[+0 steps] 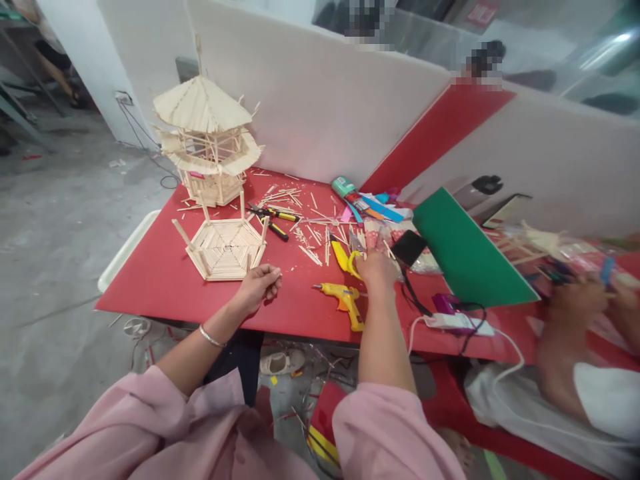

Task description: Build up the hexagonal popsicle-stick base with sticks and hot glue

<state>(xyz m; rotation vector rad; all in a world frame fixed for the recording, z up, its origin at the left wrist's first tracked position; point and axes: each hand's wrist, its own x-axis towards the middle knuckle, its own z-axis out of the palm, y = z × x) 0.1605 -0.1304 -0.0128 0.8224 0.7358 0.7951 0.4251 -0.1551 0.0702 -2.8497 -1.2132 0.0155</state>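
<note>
My left hand [261,287] rests at the front of the red table, its fingers curled closed; whatever they may hold is hidden. Just beyond it lies a hexagonal base of wooden sticks [227,247] with short upright posts at its corners. My right hand [377,267] reaches forward over loose sticks and plastic packs of sticks [417,260], its fingertips hidden from me. Beside that hand are yellow-handled scissors [354,265] and a yellow cutter-like tool [340,255]. A yellow glue gun [345,300] lies nearer to me, left of my right forearm.
A stick-built pagoda [205,140] stands at the back left. Pliers [273,217] and scattered sticks [310,237] lie mid-table. To the right are a green board [473,253], a white power strip [457,323] with cords, and a co-worker's hands [580,297].
</note>
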